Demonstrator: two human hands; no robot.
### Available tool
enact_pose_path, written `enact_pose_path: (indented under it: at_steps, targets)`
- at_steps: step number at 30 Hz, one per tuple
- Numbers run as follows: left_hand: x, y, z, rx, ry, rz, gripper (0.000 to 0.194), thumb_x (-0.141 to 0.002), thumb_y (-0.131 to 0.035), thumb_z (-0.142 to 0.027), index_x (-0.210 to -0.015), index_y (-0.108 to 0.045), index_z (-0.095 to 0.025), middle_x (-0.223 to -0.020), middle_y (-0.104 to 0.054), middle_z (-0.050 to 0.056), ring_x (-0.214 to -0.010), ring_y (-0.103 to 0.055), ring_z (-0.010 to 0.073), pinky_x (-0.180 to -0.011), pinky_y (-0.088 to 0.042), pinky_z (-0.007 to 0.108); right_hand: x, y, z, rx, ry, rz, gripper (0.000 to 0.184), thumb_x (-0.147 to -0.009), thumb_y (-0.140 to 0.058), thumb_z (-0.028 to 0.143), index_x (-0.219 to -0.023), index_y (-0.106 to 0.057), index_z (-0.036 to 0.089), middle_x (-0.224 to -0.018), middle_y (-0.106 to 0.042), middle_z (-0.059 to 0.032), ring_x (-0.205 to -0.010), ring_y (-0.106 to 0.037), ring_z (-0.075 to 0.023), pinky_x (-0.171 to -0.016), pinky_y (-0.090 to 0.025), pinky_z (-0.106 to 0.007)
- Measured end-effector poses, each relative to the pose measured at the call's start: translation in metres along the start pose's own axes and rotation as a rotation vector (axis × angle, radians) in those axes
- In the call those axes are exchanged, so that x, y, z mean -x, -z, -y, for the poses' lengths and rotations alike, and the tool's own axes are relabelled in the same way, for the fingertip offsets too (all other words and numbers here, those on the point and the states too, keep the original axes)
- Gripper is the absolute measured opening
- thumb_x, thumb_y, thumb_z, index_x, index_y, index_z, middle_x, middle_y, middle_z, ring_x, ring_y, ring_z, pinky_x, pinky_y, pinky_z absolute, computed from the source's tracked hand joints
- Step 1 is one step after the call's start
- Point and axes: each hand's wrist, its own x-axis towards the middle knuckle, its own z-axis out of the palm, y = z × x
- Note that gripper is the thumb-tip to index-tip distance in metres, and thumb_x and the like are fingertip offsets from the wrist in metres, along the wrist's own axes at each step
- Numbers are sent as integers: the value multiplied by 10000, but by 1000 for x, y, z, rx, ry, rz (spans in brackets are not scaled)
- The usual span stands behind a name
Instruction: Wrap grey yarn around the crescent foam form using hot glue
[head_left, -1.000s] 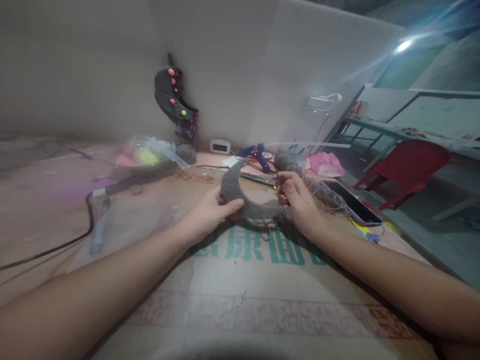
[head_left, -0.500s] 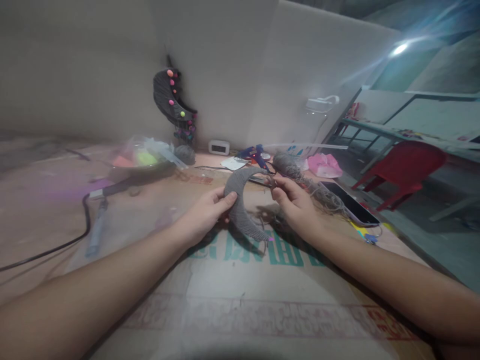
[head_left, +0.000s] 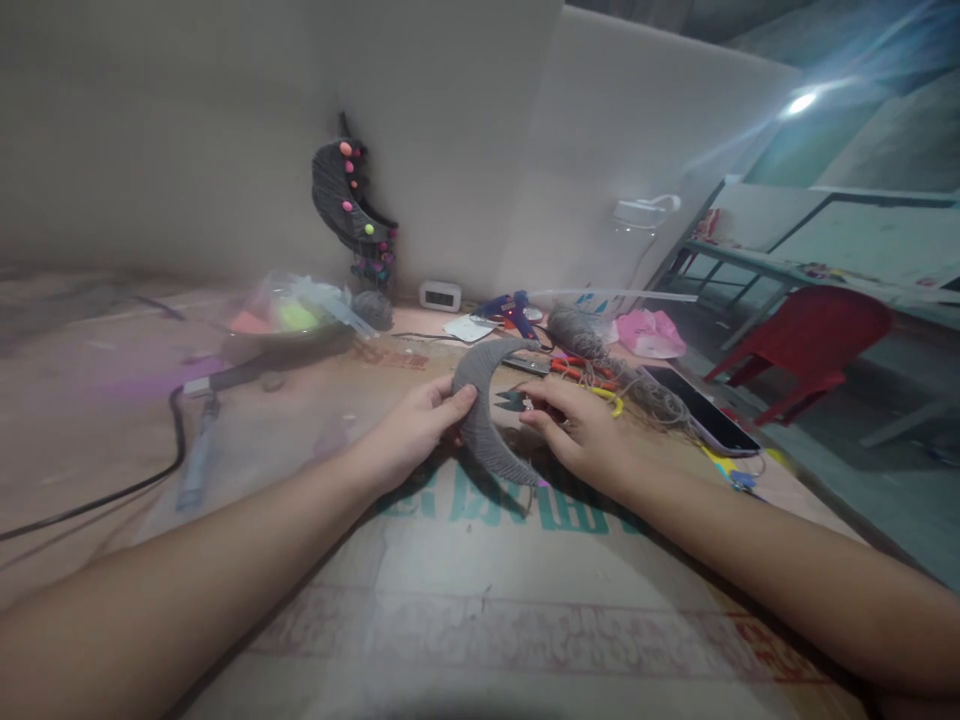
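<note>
The left hand (head_left: pixel 420 420) clamps the gray crescent (head_left: pixel 472 400) between thumb and fingers at its outer edge. The crescent's concave edge opens toward the right hand (head_left: pixel 581 425), which grips a dark pointed tool (head_left: pixel 511 402), tips toward that edge. Printed cardboard (head_left: pixel 480 570) extends nearside of both hands; a phone (head_left: pixel 697 405) lies beyond the right hand's outer side.

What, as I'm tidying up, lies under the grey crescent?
Under the grey crescent, held by the left hand, a printed surface with green lettering shows, partly shadowed. Whatever the crescent's body covers cannot be seen.
</note>
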Motion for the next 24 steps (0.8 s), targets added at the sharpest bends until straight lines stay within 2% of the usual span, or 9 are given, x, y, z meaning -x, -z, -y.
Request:
enact_pose_path:
  at_steps: [5, 9, 13, 19, 24]
  targets:
    - [1, 0, 0, 30, -5, 57, 340, -778, -702, -465, -888, -651, -147, -666, -563, -28, -562, -461, 75, -538, -345, 187, -1, 2, 1, 18, 55, 22, 188, -936, -534, 276, -1041, -640, 163, -907, -705, -81, -808, -654, -182, -724, -514, -298]
    - [0, 2, 2, 42, 14, 91, 371, -776, -703, -480, -952, -674, -156, -715, -611, -8, -606, -505, 93, -575, -367, 198, 1, 0, 0, 3, 95, 33, 198, -932, -546, 277, -1064, -640, 162, -941, -712, -90, -832, -656, -186, -751, -517, -310]
    - [0, 5, 4, 50, 47, 122, 406, -787, -688, -492, -1037, -674, -173, -783, -654, 17, -671, -555, 117, -630, -404, 215, 1, 0, 1, -20, 83, 16, 188, -935, -543, 280, -1043, -645, 164, -958, -721, -95, -849, -661, -189, -757, -521, -312]
    - [0, 6, 5, 46, 68, 149, 391, -810, -671, -471, -1071, -673, -180, -886, -684, 44, -718, -582, 128, -674, -426, 233, -1, 3, 4, -59, 32, 81, 192, -949, -511, 288, -1016, -645, 169, -916, -712, -79, -823, -652, -183, -738, -510, -304]
    - [2, 4, 2, 54, 77, 139, 371, -799, -684, -459, -1044, -683, -181, -852, -689, 40, -700, -588, 128, -692, -440, 245, -1, 2, 4, -51, 49, 60, 204, -950, -512, 310, -1012, -647, 171, -879, -701, -70, -790, -641, -176, -715, -504, -296]
